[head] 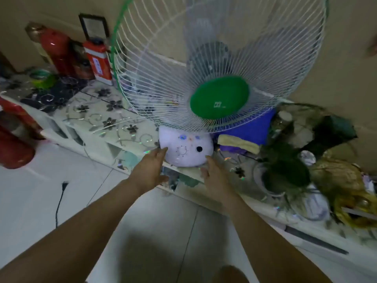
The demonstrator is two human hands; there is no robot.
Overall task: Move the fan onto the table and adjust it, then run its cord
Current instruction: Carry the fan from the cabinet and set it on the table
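Observation:
The fan stands on the table (95,119) by the wall. Its white wire cage (220,64) has a green rim and a green centre cap, and it rests on a white rounded base (186,150) with a dial and buttons at the table's front edge. My left hand (150,168) is open at the base's left side, fingertips touching or nearly touching it. My right hand (214,176) is open at the base's lower right, close against it. A black cord with its plug (64,185) lies on the floor to the left.
Red canisters (57,52) and a red box (98,62) stand at the back left of the table. A blue cloth (251,129), a yellow towel (238,142) and dark green and golden decorations (306,160) crowd the right side. A white tiled floor (153,221) lies below.

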